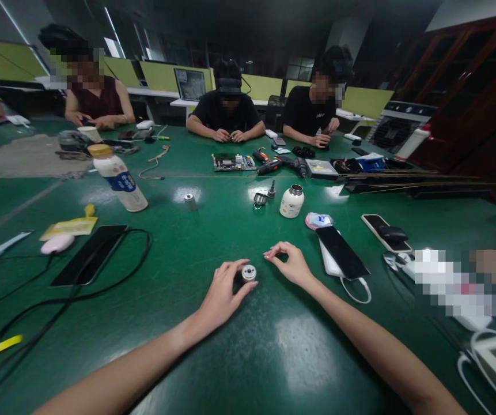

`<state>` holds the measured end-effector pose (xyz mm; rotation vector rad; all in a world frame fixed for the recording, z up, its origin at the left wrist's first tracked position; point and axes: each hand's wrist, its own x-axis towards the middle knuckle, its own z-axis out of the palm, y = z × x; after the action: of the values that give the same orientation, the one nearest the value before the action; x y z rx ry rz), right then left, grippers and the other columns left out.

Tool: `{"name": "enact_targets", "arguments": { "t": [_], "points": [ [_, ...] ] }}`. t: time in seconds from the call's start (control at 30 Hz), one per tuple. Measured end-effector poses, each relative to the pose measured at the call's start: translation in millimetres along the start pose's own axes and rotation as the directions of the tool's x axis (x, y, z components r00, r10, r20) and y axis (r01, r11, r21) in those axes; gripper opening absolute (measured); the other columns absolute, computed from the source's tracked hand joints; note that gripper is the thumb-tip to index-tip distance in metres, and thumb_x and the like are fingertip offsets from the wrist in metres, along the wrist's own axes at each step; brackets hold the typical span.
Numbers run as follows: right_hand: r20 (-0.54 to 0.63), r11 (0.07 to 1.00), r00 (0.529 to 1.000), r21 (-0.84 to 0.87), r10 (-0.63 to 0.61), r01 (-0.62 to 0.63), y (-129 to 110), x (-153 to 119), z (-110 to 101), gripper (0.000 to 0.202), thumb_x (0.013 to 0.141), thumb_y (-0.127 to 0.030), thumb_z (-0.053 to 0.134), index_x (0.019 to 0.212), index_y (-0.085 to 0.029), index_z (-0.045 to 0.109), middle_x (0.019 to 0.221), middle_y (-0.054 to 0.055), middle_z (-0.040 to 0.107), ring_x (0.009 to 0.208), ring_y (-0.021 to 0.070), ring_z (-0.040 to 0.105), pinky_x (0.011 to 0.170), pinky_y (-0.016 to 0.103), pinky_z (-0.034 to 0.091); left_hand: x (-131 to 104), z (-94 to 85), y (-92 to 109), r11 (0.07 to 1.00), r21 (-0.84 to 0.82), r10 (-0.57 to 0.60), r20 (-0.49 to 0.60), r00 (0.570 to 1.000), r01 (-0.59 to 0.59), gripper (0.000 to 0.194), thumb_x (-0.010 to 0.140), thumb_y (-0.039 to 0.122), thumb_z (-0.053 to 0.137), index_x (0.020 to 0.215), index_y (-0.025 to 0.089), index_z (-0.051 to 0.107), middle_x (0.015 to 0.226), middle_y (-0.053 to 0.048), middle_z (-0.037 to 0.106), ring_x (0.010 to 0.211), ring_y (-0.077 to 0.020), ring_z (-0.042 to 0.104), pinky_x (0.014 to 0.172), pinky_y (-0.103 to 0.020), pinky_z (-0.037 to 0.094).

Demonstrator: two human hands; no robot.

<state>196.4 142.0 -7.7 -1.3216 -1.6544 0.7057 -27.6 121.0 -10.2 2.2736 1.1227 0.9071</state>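
Note:
Between the thumb and fingers of my left hand (222, 288) is a small silver cylindrical motor (249, 273), its round end face with a dark centre turned up. My right hand (290, 262) hovers just to the right of it, thumb and forefinger pinched together. Whatever sits at those fingertips is too small to make out. Farther up the green table stands a similar silver cylinder (190, 202). Beyond my right hand are a white bottle (291, 202) without its lid, a small metal cup-like cap (260, 200) and a dark grey pointed part (271, 189).
On the left are a drink bottle (120, 178), a black tablet (90, 255) and looping cables. A phone (343, 252) with a white power bank lies right of my arm. Several people sit around the table (174, 357); power drills (269, 166) and a circuit board (233, 162) lie far off.

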Motion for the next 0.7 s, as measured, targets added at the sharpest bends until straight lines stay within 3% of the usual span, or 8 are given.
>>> {"name": "enact_targets", "arguments": {
  "t": [0.13,0.27,0.4,0.6,0.7],
  "points": [
    [-0.081,0.981,0.997,0.193,0.019,-0.003,-31.7,-4.8,3.0,0.02,0.079,-0.03,0.071,0.07,-0.021,0.055,0.079,0.003,0.073,0.085,0.0213,0.071,0.083,0.037,0.052,1.0,0.2,-1.8,1.0,-0.003,0.008,0.02,1.0,-0.007,0.032,0.089,0.035,0.063,0.117,0.02,0.057,0.109,-0.008,0.065,0.102,-0.0241,0.057,0.087,-0.039,0.045],
    [-0.007,0.991,0.998,0.116,-0.07,0.07,-60.8,-13.0,8.3,0.017,0.079,-0.024,0.071,0.068,-0.022,0.057,0.081,0.003,0.072,0.09,0.0212,0.068,0.086,0.038,0.05,1.7,0.2,-2.2,1.0,-0.013,0.021,0.021,1.0,-0.021,0.031,0.089,0.036,0.061,0.116,0.021,0.058,0.109,-0.008,0.066,0.103,-0.025,0.057,0.088,-0.04,0.045],
    [0.033,0.992,0.992,-0.019,-0.121,0.121,-63.9,-18.3,15.3,0.019,0.078,-0.017,0.071,0.064,-0.023,0.06,0.079,0.002,0.07,0.088,0.0209,0.066,0.085,0.039,0.047,1.9,0.4,-1.5,0.999,-0.028,0.026,0.026,0.999,-0.026,0.028,0.09,0.034,0.061,0.114,0.021,0.06,0.109,-0.007,0.067,0.104,-0.0248,0.057,0.088,-0.04,0.044],
    [-0.017,0.988,0.989,0.032,-0.149,0.149,-61.6,-16.9,20.1,0.023,0.079,-0.018,0.071,0.06,-0.024,0.058,0.079,0.002,0.073,0.087,0.0209,0.066,0.085,0.039,0.048,2.1,-0.2,-0.1,0.999,-0.027,0.02,0.023,1.0,-0.019,0.029,0.09,0.033,0.061,0.116,0.022,0.06,0.106,-0.007,0.067,0.102,-0.0245,0.056,0.087,-0.04,0.044],
    [0.013,0.99,0.991,0.036,-0.136,0.136,-58.3,-16.2,22.6,0.023,0.079,-0.019,0.07,0.061,-0.023,0.057,0.08,0.001,0.073,0.086,0.0205,0.066,0.084,0.038,0.048,2.4,-0.8,-0.2,0.999,-0.03,0.02,0.027,0.999,-0.019,0.029,0.09,0.033,0.061,0.116,0.021,0.06,0.106,-0.007,0.067,0.101,-0.0246,0.056,0.086,-0.04,0.044]
  ]
}}
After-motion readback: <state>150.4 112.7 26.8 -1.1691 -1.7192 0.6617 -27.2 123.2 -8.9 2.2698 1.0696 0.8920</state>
